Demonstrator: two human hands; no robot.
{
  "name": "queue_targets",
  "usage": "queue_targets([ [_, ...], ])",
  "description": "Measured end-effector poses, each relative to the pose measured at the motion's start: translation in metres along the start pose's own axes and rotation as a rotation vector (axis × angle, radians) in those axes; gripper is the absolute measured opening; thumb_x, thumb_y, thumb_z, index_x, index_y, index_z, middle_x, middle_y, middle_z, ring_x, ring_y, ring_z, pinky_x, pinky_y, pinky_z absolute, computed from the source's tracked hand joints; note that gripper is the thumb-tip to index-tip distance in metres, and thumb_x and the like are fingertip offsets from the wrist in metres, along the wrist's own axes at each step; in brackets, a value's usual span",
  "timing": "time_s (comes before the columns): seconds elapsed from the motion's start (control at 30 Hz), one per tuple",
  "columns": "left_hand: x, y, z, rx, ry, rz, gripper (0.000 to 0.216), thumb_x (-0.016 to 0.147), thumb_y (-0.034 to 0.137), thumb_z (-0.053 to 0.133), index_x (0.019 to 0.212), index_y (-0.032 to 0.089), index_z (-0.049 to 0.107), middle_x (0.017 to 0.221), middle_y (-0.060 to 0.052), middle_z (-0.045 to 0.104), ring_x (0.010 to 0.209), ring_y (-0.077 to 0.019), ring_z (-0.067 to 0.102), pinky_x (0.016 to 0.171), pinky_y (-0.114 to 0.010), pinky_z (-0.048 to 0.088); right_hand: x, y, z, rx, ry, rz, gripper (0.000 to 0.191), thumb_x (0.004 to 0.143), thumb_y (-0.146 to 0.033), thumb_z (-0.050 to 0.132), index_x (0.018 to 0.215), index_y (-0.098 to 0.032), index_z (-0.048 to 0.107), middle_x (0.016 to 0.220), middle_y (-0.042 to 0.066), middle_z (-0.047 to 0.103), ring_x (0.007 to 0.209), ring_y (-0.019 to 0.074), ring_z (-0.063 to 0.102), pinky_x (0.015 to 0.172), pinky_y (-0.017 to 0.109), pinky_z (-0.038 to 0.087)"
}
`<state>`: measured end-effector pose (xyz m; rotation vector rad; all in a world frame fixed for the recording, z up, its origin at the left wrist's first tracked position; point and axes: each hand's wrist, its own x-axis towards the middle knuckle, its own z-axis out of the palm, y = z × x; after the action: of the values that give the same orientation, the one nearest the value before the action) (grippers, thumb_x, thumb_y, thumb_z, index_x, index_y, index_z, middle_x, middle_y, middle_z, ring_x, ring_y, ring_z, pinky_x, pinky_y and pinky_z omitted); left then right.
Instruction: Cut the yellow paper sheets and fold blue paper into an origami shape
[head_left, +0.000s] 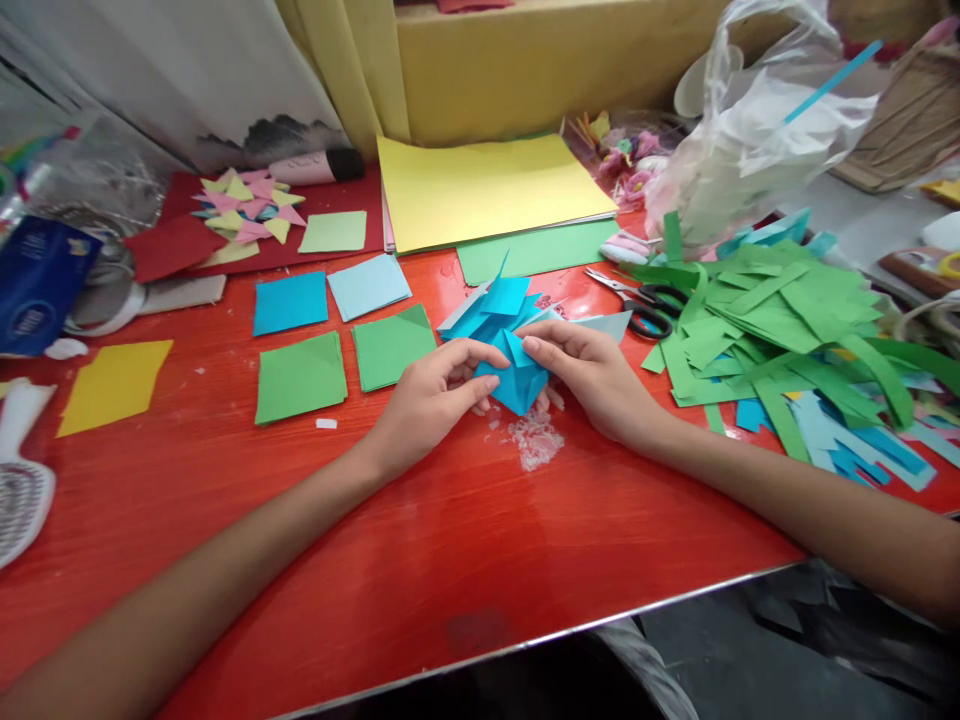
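Note:
Both hands meet at the middle of the red table [420,560]. My left hand [431,395] and my right hand [592,375] pinch a folded blue paper piece [519,385] between thumbs and fingers, just above the tabletop. Right behind it lies a small heap of folded blue paper pieces [495,305]. Black-handled scissors [645,305] rest to the right of that heap, untouched.
Green paper squares [300,378] and blue squares [291,302] lie left of the hands. Yellow sheets [487,185] sit at the back, a yellow piece [112,385] at left. A pile of green and blue paper scraps [795,345] fills the right. A plastic bag [750,130] stands behind it.

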<state>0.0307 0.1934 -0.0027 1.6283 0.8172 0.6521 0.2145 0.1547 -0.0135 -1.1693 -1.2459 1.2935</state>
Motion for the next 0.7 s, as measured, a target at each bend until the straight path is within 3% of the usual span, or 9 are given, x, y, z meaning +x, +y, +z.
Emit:
queue_targets([
  [0.27, 0.0024, -0.005, 0.001, -0.069, 0.153, -0.018, 0.009, 0.08, 0.023, 0.064, 0.086, 0.018, 0.06, 0.072, 0.002, 0.057, 0.062, -0.0082, 0.057, 0.062, -0.021, 0.049, 0.0046, 0.0024, -0.0037, 0.056, -0.044, 0.013, 0.033, 0.087, -0.048, 0.055, 0.101, -0.018, 0.06, 0.057, -0.002, 0.064, 0.052, 0.0124, 0.064, 0.048, 0.023, 0.048],
  [0.53, 0.0013, -0.0049, 0.0018, -0.064, 0.154, 0.005, 0.006, 0.081, 0.021, 0.062, 0.084, 0.017, 0.058, 0.071, 0.003, 0.057, 0.059, -0.0068, 0.058, 0.06, -0.019, 0.05, 0.0032, 0.0025, -0.0029, 0.048, -0.034, -0.019, 0.016, 0.087, -0.031, 0.06, 0.096, -0.019, 0.055, 0.057, -0.003, 0.065, 0.05, 0.0121, 0.063, 0.049, 0.023, 0.049],
  [0.7, 0.0031, -0.0094, 0.0029, -0.182, 0.201, 0.044, 0.026, 0.077, 0.018, 0.066, 0.098, 0.022, 0.051, 0.078, 0.004, 0.051, 0.06, -0.0092, 0.06, 0.052, -0.022, 0.054, 0.0041, 0.0024, -0.0035, 0.08, -0.041, -0.04, 0.011, 0.088, -0.026, 0.058, 0.096, -0.02, 0.056, 0.058, -0.004, 0.066, 0.052, 0.0117, 0.064, 0.051, 0.022, 0.051],
])
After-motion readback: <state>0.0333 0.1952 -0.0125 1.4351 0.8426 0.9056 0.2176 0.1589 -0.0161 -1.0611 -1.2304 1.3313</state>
